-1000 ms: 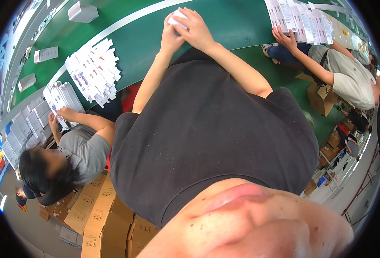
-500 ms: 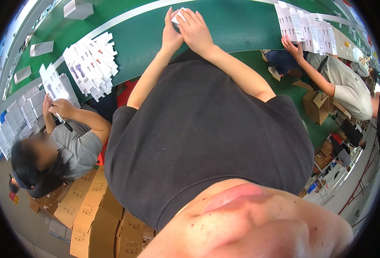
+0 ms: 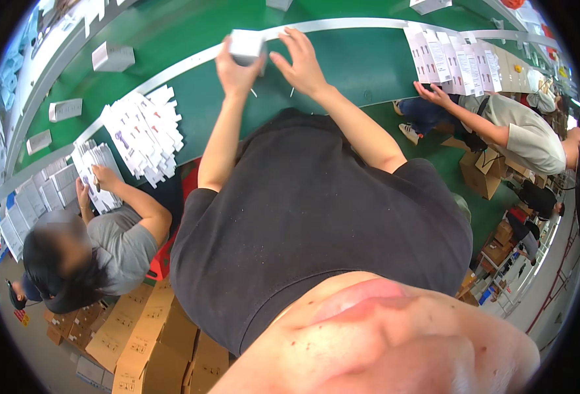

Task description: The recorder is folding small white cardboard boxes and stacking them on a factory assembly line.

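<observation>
Head view shows your left grip (image 3: pixel 239 75) pinching the white box (image 3: pixel 246 43) over the green counter (image 3: pixel 352 59), your right grip (image 3: pixel 306 71) spread just beside it; probably light, crushable card, best held by opposite walls.

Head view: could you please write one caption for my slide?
The left hand holds a white box at a green worktable, the right hand open beside it.

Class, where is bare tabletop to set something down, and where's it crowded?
Green tabletop shows bare between the right hand and the right-hand carton row; a narrower patch lies between the left hand and the fanned cartons. Crowded: leftward, with a carton stack beside them.
</observation>
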Action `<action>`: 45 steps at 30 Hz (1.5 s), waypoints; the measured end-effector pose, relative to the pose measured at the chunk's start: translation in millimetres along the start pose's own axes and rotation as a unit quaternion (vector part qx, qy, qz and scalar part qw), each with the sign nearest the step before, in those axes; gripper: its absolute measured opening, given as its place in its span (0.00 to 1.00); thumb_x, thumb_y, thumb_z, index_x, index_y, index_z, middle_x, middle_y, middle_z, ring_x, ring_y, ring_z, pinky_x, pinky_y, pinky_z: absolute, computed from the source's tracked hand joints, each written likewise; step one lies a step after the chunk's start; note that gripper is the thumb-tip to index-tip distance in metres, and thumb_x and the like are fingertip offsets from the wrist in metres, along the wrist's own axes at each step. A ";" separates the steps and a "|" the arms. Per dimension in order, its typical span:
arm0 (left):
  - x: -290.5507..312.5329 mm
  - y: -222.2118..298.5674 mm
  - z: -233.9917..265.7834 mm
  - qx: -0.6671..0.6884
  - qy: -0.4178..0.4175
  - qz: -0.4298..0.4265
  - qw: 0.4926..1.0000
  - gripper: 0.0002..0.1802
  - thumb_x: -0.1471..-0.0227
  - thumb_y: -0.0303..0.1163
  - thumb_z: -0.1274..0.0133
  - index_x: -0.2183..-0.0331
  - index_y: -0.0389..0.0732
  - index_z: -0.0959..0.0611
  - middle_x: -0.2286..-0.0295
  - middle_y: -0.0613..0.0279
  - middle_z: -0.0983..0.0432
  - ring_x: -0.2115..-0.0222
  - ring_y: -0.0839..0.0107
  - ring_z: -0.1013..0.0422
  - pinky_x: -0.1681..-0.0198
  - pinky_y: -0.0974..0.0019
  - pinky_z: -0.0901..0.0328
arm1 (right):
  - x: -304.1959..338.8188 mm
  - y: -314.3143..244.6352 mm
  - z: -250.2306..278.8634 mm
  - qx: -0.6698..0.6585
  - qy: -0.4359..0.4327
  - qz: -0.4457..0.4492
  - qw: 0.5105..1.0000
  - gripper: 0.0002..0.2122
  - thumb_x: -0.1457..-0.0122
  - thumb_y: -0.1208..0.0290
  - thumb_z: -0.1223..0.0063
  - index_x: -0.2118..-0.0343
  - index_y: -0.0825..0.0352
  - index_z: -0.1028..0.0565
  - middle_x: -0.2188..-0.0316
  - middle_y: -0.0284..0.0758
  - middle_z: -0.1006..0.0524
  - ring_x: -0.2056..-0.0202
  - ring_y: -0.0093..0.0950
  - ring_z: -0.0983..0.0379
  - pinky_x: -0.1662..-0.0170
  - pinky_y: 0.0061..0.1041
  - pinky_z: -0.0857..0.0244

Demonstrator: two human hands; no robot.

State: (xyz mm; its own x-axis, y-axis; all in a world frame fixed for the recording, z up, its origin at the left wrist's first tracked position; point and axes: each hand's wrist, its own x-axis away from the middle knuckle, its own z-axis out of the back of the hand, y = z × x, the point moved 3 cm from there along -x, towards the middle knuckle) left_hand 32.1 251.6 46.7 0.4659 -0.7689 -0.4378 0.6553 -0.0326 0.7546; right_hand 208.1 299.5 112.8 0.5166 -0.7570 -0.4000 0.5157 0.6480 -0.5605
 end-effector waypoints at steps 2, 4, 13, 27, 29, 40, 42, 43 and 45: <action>-36.9 -21.1 15.3 -0.038 0.082 0.062 0.994 0.54 0.65 0.44 0.27 0.39 0.41 0.36 0.54 0.42 0.29 0.57 0.48 0.27 0.51 0.55 0.31 | -19.2 19.6 2.9 -0.100 0.040 -0.109 0.988 0.28 0.38 0.58 0.45 0.40 0.71 0.34 0.40 0.45 0.34 0.45 0.39 0.32 0.41 0.35 0.39; -85.1 -39.2 30.8 -0.060 0.114 0.116 0.985 0.52 0.63 0.48 0.29 0.40 0.42 0.36 0.55 0.43 0.32 0.57 0.47 0.30 0.50 0.52 0.33 | -52.9 34.2 10.4 -0.155 0.061 -0.174 0.971 0.28 0.38 0.58 0.45 0.40 0.71 0.34 0.41 0.46 0.33 0.48 0.38 0.29 0.43 0.34 0.36; -150.9 -86.9 53.7 -0.159 0.084 0.139 0.974 0.50 0.59 0.47 0.31 0.40 0.37 0.34 0.48 0.42 0.32 0.48 0.47 0.33 0.43 0.55 0.38 | -167.1 113.1 -39.3 -0.196 0.012 -0.309 0.931 0.38 0.44 0.61 0.43 0.35 0.76 0.47 0.38 0.58 0.41 0.40 0.53 0.42 0.36 0.41 0.48; 18.8 35.6 -3.3 0.173 -0.046 0.102 0.979 0.26 0.39 0.35 0.48 0.42 0.35 0.29 0.46 0.48 0.30 0.47 0.57 0.33 0.42 0.58 0.40 | 19.4 -4.1 -18.7 -0.259 -0.024 -0.152 0.953 0.23 0.38 0.79 0.55 0.39 0.71 0.39 0.53 0.44 0.29 0.74 0.26 0.25 0.67 0.25 0.30; 32.8 35.6 -11.0 0.255 -0.066 0.117 0.957 0.24 0.39 0.33 0.49 0.44 0.37 0.28 0.49 0.50 0.29 0.51 0.59 0.31 0.46 0.61 0.37 | 39.3 -10.1 -11.1 -0.310 0.001 -0.199 0.930 0.21 0.37 0.77 0.53 0.41 0.71 0.37 0.53 0.42 0.29 0.71 0.27 0.25 0.66 0.25 0.30; 53.5 37.1 -30.4 0.298 -0.122 0.166 0.932 0.22 0.42 0.29 0.48 0.46 0.40 0.25 0.51 0.54 0.28 0.54 0.63 0.29 0.51 0.65 0.34 | 82.4 24.4 -10.2 -0.171 0.084 -0.149 0.970 0.15 0.36 0.68 0.46 0.49 0.68 0.25 0.56 0.33 0.25 0.61 0.27 0.28 0.56 0.23 0.34; 55.6 35.8 -32.7 0.306 -0.119 0.152 0.932 0.22 0.43 0.29 0.47 0.46 0.40 0.24 0.50 0.54 0.28 0.54 0.62 0.29 0.51 0.65 0.34 | 81.8 28.1 -12.0 -0.154 0.090 -0.152 0.972 0.15 0.36 0.68 0.46 0.49 0.68 0.24 0.56 0.33 0.24 0.60 0.27 0.28 0.55 0.22 0.34; 55.1 36.8 -32.5 0.287 -0.130 0.112 0.942 0.21 0.43 0.29 0.46 0.47 0.40 0.23 0.49 0.53 0.29 0.53 0.62 0.29 0.50 0.64 0.34 | 79.4 29.6 -13.2 -0.134 0.076 -0.163 0.974 0.15 0.36 0.68 0.46 0.48 0.68 0.25 0.55 0.33 0.24 0.60 0.27 0.28 0.55 0.22 0.35; 55.1 38.3 -31.5 0.248 -0.148 0.032 0.957 0.20 0.45 0.28 0.45 0.49 0.40 0.22 0.48 0.53 0.29 0.52 0.61 0.30 0.49 0.64 0.34 | 74.9 32.5 -15.5 -0.094 0.045 -0.184 0.977 0.17 0.36 0.68 0.46 0.46 0.66 0.25 0.53 0.33 0.24 0.59 0.28 0.28 0.54 0.22 0.35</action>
State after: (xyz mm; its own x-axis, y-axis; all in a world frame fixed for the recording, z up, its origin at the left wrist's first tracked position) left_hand 101.6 228.0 36.1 0.2588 -0.9241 -0.2813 0.2342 -0.2225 0.9464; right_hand 252.9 262.5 53.4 0.2533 -0.9459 -0.2029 0.5159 0.3095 -0.7988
